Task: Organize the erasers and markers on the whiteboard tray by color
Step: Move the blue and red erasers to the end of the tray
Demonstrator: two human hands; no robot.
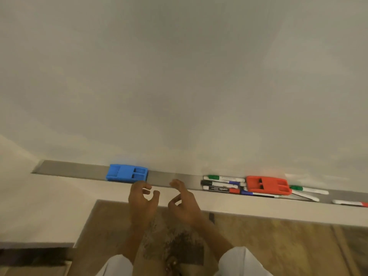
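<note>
A blue eraser (126, 173) lies on the grey whiteboard tray (73, 169), left of centre. A red eraser (267, 185) lies further right on top of some markers. Left of it are a green-capped marker (225, 178), a black-capped marker (219, 183) and a black-and-red marker (220, 189); a blue marker (256, 193) pokes out beneath it. Right of the red eraser lie another green marker (308, 189), a white marker (306, 196) and a red-tipped marker (350, 202). My left hand (142, 202) and my right hand (184, 202) hover just below the tray's bare middle, fingers loosely curled, holding nothing.
The whiteboard (179, 76) fills the upper view. A pale ledge (258, 211) runs under the tray. Below are a brownish floor (278, 246) and white sleeves (239, 259).
</note>
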